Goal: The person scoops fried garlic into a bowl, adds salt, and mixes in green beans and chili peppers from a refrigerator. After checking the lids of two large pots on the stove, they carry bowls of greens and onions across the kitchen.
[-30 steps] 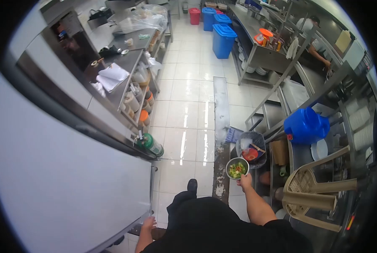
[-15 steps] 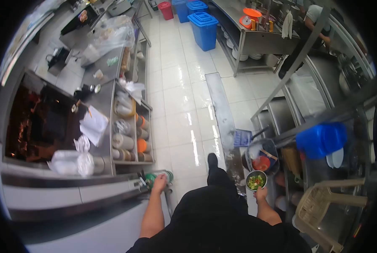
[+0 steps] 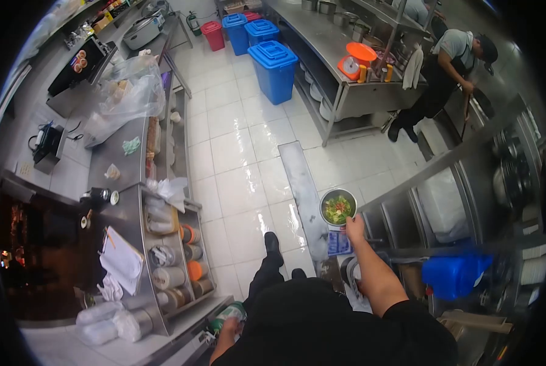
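My right hand is closed on the rim of a round metal bowl, held out over the floor at the right. Chopped green, yellow and red food, like a salad, fills much of the bowl. My left hand hangs low by my side, close to a green item beside the counter end. Its fingers are mostly hidden, and I cannot make out whether they touch that item.
Left stands a steel counter with shelves of jars. Blue lidded bins and a steel table with an orange scale are ahead. A co-worker bends at the right, near racks. The tiled floor looks wet.
The bowl in my right hand has moved forward and up, farther from my body. My view has shifted forward along the aisle, bringing the co-worker more fully into sight. My left hand now sits lower.
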The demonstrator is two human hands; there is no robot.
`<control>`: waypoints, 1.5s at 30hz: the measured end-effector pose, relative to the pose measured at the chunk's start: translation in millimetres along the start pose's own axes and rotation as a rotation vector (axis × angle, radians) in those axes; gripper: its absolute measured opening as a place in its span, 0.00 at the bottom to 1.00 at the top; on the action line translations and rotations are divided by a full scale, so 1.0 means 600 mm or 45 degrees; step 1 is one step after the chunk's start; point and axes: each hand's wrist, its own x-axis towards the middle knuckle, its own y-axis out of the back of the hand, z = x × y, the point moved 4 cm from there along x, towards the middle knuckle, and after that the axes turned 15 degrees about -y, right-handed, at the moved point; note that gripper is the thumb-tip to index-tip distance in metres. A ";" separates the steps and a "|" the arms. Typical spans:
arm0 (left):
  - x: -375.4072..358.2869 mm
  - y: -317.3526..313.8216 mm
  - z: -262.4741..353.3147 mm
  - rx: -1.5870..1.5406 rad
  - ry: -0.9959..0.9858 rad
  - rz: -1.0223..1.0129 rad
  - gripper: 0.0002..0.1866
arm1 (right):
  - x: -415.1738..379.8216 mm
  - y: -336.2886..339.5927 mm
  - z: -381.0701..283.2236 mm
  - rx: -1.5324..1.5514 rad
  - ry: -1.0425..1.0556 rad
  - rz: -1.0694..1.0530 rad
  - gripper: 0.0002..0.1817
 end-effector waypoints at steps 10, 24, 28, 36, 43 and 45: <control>0.259 0.078 0.353 0.285 -0.483 -0.450 0.15 | 0.064 -0.031 -0.024 0.036 -0.283 0.277 0.11; 0.606 0.191 1.171 0.443 -0.456 -0.175 0.25 | 0.137 -0.091 -0.032 0.096 -0.817 0.753 0.16; 0.595 0.156 1.278 0.557 -0.338 -0.347 0.24 | 0.291 -0.173 -0.066 0.075 -0.732 0.704 0.15; 0.705 0.191 1.462 0.131 -0.457 -0.039 0.24 | 0.532 -0.364 -0.594 0.078 -0.058 0.301 0.15; 0.871 0.149 1.486 0.713 -0.383 -0.567 0.23 | 0.713 -0.474 -1.045 0.648 0.137 0.056 0.11; 0.890 0.122 1.556 0.913 -0.469 -0.743 0.22 | 0.793 -0.487 -1.130 0.858 0.082 0.078 0.10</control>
